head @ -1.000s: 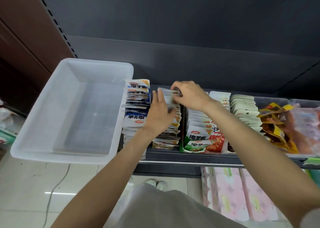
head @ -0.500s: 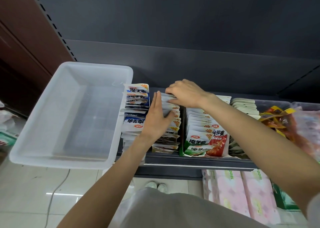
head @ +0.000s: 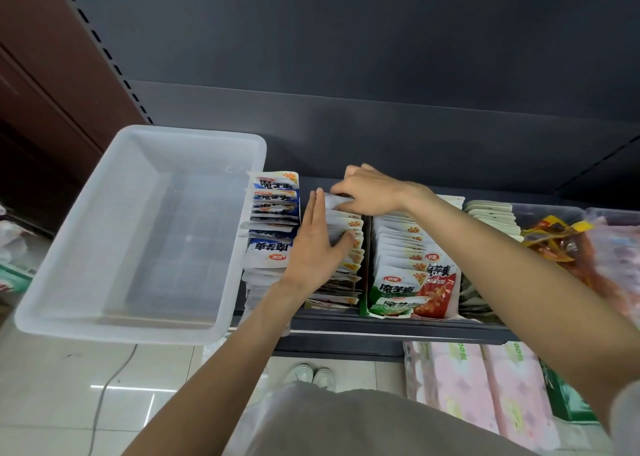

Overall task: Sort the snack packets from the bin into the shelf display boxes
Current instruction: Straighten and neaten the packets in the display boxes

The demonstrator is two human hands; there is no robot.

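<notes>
A clear plastic bin stands at the left with no packets inside. Right of it on the shelf, rows of snack packets stand in display boxes: a blue-and-white row, a middle row, then a green and red row. My left hand lies flat against the left side of the middle row, fingers straight. My right hand pinches the white packets at the back of that row.
Further right on the shelf are pale green packets and orange-red bagged snacks. Pink tissue packs sit on the level below. The shelf's dark back wall rises behind. Shoes show on the tiled floor.
My right hand has moved slightly toward the back of the middle row with the packets. My left hand has flattened against the row's side. The view has shifted a little.
</notes>
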